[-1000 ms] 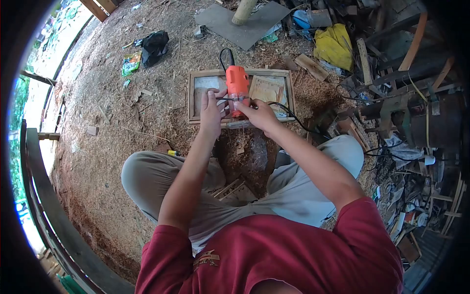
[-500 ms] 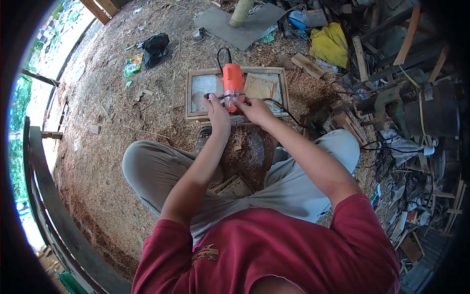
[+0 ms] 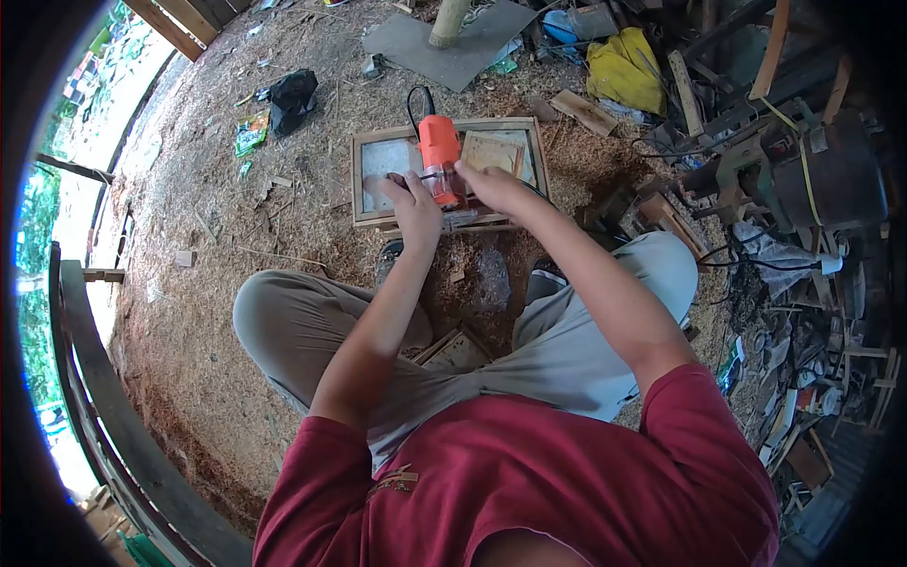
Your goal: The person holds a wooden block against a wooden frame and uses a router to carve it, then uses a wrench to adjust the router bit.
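An orange trim router (image 3: 438, 140) with a clear base lies across a wooden-framed box (image 3: 357, 180), its black cord at the far end. My left hand (image 3: 417, 214) is closed at the left of the clear base, pinching a slim dark tool (image 3: 399, 180) whose far end reaches the router; its exact kind cannot be made out. From the right, my right hand (image 3: 495, 191) grips the router's side near the base, thumb against the body. Some of its fingers are hidden. Right of the router, a light wooden board (image 3: 493, 153) lies in the box.
Wood shavings cover the ground (image 3: 236, 331). A black plastic bag (image 3: 293, 99) lies to the left. Beyond the box are a grey sheet (image 3: 453, 61) under a post, a wood offcut (image 3: 584, 112) and a yellow sack (image 3: 625, 71). Machinery (image 3: 831, 175) stands at the right.
My right hand has shifted up along the router's side, with the thumb now against the body. The router leans a little more to the left. The whole view has shifted slightly.
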Demonstrator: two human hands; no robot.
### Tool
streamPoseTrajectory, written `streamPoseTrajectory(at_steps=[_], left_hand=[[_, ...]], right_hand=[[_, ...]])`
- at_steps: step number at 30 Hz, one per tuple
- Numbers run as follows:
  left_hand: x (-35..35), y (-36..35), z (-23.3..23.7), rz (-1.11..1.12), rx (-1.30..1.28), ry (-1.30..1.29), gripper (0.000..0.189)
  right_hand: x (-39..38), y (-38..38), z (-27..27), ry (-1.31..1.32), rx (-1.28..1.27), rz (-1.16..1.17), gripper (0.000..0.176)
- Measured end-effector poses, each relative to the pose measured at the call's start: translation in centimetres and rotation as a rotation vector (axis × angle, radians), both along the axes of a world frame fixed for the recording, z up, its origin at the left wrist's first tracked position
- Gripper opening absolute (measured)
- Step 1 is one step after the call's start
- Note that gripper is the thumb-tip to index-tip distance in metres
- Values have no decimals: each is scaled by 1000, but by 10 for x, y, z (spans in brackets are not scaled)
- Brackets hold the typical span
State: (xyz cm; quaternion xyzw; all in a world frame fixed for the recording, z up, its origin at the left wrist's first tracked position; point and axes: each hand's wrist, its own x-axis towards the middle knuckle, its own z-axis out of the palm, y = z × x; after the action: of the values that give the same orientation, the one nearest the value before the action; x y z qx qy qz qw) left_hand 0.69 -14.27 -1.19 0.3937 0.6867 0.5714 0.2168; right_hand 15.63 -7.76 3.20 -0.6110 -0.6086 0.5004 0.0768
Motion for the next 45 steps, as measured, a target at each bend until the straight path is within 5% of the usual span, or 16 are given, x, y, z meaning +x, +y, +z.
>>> streamPoseTrajectory(at_steps=[3,4,7,8,14,20,26,30,36,40,45], left_hand=[[3,-4,10,23,7,56,29],[3,-5,13,31,2,75,29],[0,-5,14,17,1,60,26],[0,-5,14,11,-1,31,26],[-5,0,7,-38,51,-169,30],[0,1,14,18,135,-276,39],[-10,6,4,137,142,-565,41],[-17,6,-9,106,121,-541,40],[-33,7,3,-34,135,-598,41],[-33,11,5,-76,187,-832,38],[-41,6,5,230,177,-958,32]], right_hand=[[15,9,1,323,108,-93,61],[19,20,-8,240,249,-84,37],[18,27,-9,378,316,-159,24],[20,21,6,473,163,-211,21],[17,5,22,472,539,-114,18],[17,0,38,505,638,-171,18],[13,-26,20,148,721,149,34],[9,-41,29,142,428,422,37],[11,-39,11,135,702,536,32],[12,-39,14,98,581,507,33],[20,-38,28,-1,445,497,35]])
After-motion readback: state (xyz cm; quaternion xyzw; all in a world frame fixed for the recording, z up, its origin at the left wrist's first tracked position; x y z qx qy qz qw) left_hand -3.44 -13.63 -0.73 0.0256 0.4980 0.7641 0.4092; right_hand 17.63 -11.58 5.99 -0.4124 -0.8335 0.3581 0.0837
